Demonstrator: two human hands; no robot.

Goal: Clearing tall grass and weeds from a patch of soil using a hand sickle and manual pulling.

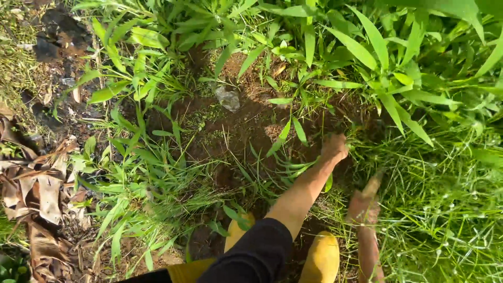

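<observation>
Head view, looking straight down at a weedy patch of ground. The left hand (334, 148) reaches forward on an outstretched bare forearm, black sleeve (255, 255) pushed up above the elbow. The hand is soil-stained and closed into a fist at ground level, at the base of a clump of grass (293, 137) where broad-bladed shoots meet the bare brown soil (230, 131). The fingers are curled under; whether blades are actually clamped inside the fist cannot be told, since the fingertips are hidden.

The right hand (363, 208) sits lower and further right, blurred. It grips a narrow, dirt-coloured tool (373, 184) whose tip points up and forward towards the grass edge; the kind of tool cannot be told from the blur. The fingers are wrapped around its lower part. The two hands are apart, the left ahead of the right.

Below the arms, two yellow boots (322, 258) stand on soil, one either side of the left forearm in the picture.

Surroundings: a pale grey stone (228, 98) lies on the soil above centre. Dense green weeds (398, 68) fill the top and right. Fine wet-looking grass covers the lower right. Dry brown leaves (39, 188) lie in a heap at the left edge.
</observation>
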